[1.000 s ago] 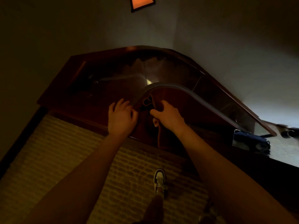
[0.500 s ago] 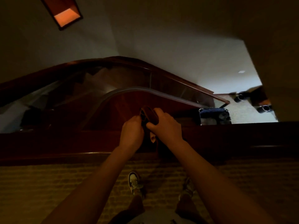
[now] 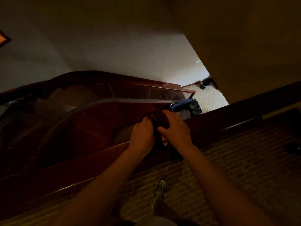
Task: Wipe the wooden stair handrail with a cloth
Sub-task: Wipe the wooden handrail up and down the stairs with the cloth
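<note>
Nearest, a foot in a pale shoe (image 3: pixel 161 186) on the patterned carpet (image 3: pixel 236 160), close beside the dark wooden handrail (image 3: pixel 78 163) that runs from near left up to far right across the scene. A little farther, both hands together over the rail: left hand (image 3: pixel 142 135) with fingers curled onto a dark bunched cloth (image 3: pixel 158 119), right hand (image 3: pixel 176 128) wrapped over the same cloth from the right, thumb underneath as far as can be seen in the dim light. Cloth sitting on top of the rail, touching it, between the two hands. By judgement, the wiping step itself, or gathering the cloth into a pad just before a stroke; hard to tell how much of the rail is already done, because no dust or sheen difference visible. Next move, probably: keep the cloth wrapped around the rail profile and slide it along the length, with steady downward pressure and one hand enough to guide. Edges to mind: beyond the rail an open stairwell, with a curved glass panel edge (image 3: pixel 101 101) below and a lower handrail (image 3: pixel 146 84) farther off; a dropped cloth would fall down there. Free room along the rail both to the left and to the right, nothing standing on it. Farthest, a lit floor below with a dark blue bag (image 3: pixel 185 106) and a small dark cylinder (image 3: pixel 203 85).
</note>
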Motion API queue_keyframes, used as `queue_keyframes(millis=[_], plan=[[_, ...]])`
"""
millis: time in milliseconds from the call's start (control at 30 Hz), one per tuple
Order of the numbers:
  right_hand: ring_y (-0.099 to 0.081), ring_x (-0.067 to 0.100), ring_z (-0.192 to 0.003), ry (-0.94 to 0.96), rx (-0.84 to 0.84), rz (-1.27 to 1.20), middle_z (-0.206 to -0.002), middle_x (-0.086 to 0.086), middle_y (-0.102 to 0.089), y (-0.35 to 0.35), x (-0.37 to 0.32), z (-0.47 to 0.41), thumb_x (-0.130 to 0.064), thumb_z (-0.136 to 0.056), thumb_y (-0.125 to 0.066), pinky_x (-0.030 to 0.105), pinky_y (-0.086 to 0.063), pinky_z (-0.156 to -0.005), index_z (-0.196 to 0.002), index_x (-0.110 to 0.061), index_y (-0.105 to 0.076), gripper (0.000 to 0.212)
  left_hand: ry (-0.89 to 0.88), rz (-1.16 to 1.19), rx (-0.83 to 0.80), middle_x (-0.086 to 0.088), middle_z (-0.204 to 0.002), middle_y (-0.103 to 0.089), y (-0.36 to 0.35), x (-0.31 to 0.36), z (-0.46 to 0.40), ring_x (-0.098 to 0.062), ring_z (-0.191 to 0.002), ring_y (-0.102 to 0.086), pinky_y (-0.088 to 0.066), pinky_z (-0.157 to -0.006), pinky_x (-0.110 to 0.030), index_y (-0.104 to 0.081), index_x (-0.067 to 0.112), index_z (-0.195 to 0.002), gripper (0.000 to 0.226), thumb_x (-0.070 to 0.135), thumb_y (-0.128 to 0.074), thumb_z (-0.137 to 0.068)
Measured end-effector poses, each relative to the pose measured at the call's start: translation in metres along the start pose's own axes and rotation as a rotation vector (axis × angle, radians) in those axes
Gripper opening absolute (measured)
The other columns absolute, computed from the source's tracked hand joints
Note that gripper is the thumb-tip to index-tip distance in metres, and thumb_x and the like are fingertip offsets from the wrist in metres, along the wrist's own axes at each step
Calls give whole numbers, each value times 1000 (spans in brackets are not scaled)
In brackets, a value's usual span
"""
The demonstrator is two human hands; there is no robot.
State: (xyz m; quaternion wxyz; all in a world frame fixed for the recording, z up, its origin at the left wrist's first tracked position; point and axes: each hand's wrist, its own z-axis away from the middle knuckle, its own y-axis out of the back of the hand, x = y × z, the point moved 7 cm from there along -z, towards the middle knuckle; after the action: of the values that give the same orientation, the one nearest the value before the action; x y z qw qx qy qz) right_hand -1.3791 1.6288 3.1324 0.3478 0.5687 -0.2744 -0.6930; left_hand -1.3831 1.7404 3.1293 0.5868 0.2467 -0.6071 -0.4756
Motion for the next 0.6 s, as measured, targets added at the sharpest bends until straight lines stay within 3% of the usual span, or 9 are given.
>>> queue_keyframes(millis=[100,233,300,467,600], plan=[[-50,22,-117,-43,23,-22,-134,3,-48,37,46,-18,-32,-83,-63,34,-42,-91,-137,-25,-42,59,-17,-4,-54,-9,-134,-44,-16,42,-35,-24,-115,-48,-38,-94,-34,-36,13,-137,44,18,-46,-94],[-55,15,-93,-57,-47,-23,-105,-2,-58,67,74,-46,-36,-85,-59,29,-42,-75,-124,-24,-50,42,70,36,-45,-8,-134,-44,-14,61,-55,-24,-114,-50,-41,-94,-37,-43,15,-131,36,24,-43,-96],[-54,15,-86,-42,-169,78,-97,-4,-57,62,70,-54,-45,-87,-54,31,-43,-75,-120,-24,-50,39,164,37,-14,-10,-137,-43,-9,44,-46,-26,-117,-49,-41,-96,-38,-41,13,-135,39,22,-41,-97],[-57,26,-93,-2,-436,215,-101,6,-59,29,51,-67,-60,-85,-46,41,-48,-84,-107,-25,-48,41,435,-43,48,-11,-129,-51,9,-51,12,-26,-111,-53,-43,-93,-41,-46,11,-131,36,25,-37,-99],[-56,29,-101,98,-634,222,-116,8,-56,-31,-16,-53,-66,-82,-46,41,-47,-86,-121,-22,-44,59,570,-124,123,-16,-121,-56,37,-110,62,-31,-105,-57,-44,-90,-43,-52,7,-125,33,23,-39,-98]])
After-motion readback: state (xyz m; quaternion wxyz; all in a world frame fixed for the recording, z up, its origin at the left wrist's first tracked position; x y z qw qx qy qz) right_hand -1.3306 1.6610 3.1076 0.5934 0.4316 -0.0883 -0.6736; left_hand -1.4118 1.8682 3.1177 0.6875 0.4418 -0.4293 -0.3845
